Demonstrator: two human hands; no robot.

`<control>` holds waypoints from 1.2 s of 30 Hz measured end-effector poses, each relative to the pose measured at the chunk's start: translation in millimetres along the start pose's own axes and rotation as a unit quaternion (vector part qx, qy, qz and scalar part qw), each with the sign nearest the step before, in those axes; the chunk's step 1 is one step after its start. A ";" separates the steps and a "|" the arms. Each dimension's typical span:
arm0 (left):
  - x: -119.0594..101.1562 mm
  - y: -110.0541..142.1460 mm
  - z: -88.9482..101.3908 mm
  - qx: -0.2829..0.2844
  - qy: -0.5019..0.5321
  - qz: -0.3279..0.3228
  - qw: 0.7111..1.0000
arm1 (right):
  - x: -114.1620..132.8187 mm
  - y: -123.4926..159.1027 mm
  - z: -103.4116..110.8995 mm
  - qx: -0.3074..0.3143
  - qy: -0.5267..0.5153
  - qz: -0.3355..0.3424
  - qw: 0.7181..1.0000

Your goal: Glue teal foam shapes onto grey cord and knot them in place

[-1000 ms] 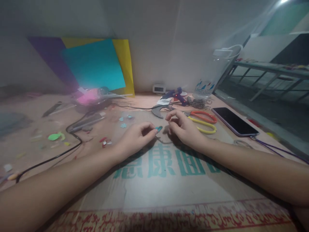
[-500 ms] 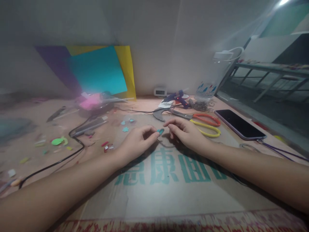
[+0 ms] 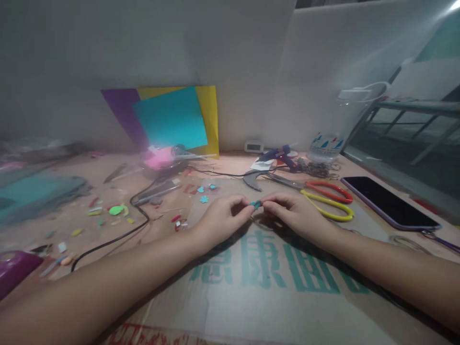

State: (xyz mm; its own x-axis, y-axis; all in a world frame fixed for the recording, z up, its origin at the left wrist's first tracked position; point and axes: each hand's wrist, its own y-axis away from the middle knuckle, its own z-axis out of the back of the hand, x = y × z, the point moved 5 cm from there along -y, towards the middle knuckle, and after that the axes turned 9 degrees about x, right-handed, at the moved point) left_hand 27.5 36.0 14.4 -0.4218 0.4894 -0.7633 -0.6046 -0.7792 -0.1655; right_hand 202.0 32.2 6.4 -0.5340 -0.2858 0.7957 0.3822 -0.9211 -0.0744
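My left hand (image 3: 221, 221) and my right hand (image 3: 291, 214) meet at their fingertips over a flat piece of cardboard (image 3: 273, 297) with green printed characters. Both pinch one small teal piece (image 3: 256, 204) between thumb and forefinger. A thin wire loop (image 3: 264, 225) lies on the cardboard just under the fingers. Small teal cut-out flowers (image 3: 204, 199) lie a little to the left of my left hand.
Orange and yellow scissors (image 3: 325, 196) and a dark phone (image 3: 390, 203) lie to the right. A purple glue gun (image 3: 278, 155) and a clear jar (image 3: 334, 129) stand behind. Coloured sheets (image 3: 172, 117) lean on the wall. A black cable (image 3: 118, 235) and paper scraps (image 3: 117, 211) litter the left.
My right hand has closed in on the teal piece that my left hand was holding alone, so both now pinch it. The view has tilted up and turned slightly left.
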 end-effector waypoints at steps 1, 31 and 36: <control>0.0 0.1 0.2 -0.004 -0.001 0.001 1.000 | 1.3 0.5 -0.1 0.000 0.000 -0.004 1.000; -0.7 2.1 4.3 0.003 -0.008 0.025 1.000 | 4.3 2.4 -1.5 -0.017 -0.060 -0.030 0.998; 2.1 0.7 3.2 0.000 0.014 0.026 1.000 | 7.3 2.6 -0.9 -0.023 -0.049 -0.024 0.998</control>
State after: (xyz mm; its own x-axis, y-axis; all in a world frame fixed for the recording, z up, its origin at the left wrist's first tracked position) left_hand 24.1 37.7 14.7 -0.4328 0.4377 -0.7881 -0.5827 -0.8029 -0.1260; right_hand 198.5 27.6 11.5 -0.4730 -0.2158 0.8542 0.3223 -0.9447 -0.0602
